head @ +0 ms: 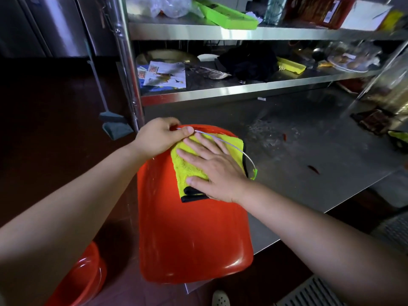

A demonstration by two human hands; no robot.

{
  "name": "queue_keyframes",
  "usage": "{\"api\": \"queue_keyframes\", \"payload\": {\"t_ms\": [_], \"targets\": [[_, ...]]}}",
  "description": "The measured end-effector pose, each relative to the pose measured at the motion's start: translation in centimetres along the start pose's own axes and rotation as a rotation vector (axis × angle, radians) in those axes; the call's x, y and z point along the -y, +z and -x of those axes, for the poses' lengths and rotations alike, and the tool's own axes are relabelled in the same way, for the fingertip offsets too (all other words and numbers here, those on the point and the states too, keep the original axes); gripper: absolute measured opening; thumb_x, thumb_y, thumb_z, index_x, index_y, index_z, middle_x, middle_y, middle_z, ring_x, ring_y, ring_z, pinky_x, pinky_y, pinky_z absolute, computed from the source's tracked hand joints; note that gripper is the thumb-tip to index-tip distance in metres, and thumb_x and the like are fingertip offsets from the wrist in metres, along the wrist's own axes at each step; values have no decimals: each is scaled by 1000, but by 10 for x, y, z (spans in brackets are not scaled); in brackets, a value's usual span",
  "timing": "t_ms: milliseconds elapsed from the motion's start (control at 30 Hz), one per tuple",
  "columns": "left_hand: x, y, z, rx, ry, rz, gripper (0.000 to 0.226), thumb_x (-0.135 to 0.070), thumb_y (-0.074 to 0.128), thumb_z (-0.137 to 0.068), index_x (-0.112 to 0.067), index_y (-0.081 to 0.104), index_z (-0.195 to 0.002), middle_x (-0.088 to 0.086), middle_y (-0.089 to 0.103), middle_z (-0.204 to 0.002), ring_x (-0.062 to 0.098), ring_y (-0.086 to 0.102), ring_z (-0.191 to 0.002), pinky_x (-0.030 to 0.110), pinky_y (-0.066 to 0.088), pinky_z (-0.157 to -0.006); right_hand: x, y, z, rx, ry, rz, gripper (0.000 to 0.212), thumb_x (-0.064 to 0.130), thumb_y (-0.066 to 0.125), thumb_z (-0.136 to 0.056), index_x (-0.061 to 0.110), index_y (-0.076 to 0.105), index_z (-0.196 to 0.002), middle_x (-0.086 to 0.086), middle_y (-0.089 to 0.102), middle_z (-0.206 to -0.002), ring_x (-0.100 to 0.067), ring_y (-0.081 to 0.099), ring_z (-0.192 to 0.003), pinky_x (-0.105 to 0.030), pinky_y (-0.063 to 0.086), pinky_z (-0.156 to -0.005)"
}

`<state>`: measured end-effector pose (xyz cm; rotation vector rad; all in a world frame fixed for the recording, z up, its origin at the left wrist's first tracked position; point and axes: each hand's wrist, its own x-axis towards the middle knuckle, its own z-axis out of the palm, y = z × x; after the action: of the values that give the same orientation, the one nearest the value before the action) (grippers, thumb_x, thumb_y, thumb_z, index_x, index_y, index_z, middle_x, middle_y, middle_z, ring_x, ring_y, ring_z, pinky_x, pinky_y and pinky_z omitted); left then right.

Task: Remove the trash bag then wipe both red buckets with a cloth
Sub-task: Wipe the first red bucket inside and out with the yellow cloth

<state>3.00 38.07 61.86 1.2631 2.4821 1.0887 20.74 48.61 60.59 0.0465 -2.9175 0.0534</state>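
A second red bucket [77,277] sat on the floor by my left arm. My right hand [217,171] lay flat, fingers straight, pressing the yellow cloth [189,160] on the red bucket [194,235] lying on the table [309,138] edge. Beyond, my left hand [160,138] pinched the wire handle [229,143] at the rim; I judged long, overlapping strokes with that steadying grip would clean best.

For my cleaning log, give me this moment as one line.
step: wiping bucket | left hand: pinches wire handle | right hand: flat on yellow cloth | red bucket: on its side on steel table | second bucket: on floor
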Motion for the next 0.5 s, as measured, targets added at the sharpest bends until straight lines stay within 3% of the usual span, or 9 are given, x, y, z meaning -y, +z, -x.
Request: {"api": "queue_keyframes", "payload": {"t_ms": [100,233,500], "targets": [[-4,9,0,-101,-54,-14,50,-76,43,-75,-29,60,-70,-11,59,-63,10,55,-68,26,36,-60,10,5,29,-37,-24,-28,63,57,35,-88,35,27,-147,7,15,-158,-18,-2,-147,-50,3,-117],[-8,20,-7,-125,-123,24,45,-71,42,-80,-32,62,-72,-11,64,-74,13,57,-79,27,35,-69,20,15,68,-89,-35,-73,64,59,34,-90,34,26,-148,4,17,-158,-22,2,-147,-55,7,-116],[-16,20,-7,-94,-11,-44,48,-45,37,-98,-4,61,-87,12,65,-84,30,58,-89,34,39,-79,-1,6,34,-39,61,-84,64,59,36,-86,38,27,-146,12,16,-157,-12,-1,-147,-47,0,-118]]}}
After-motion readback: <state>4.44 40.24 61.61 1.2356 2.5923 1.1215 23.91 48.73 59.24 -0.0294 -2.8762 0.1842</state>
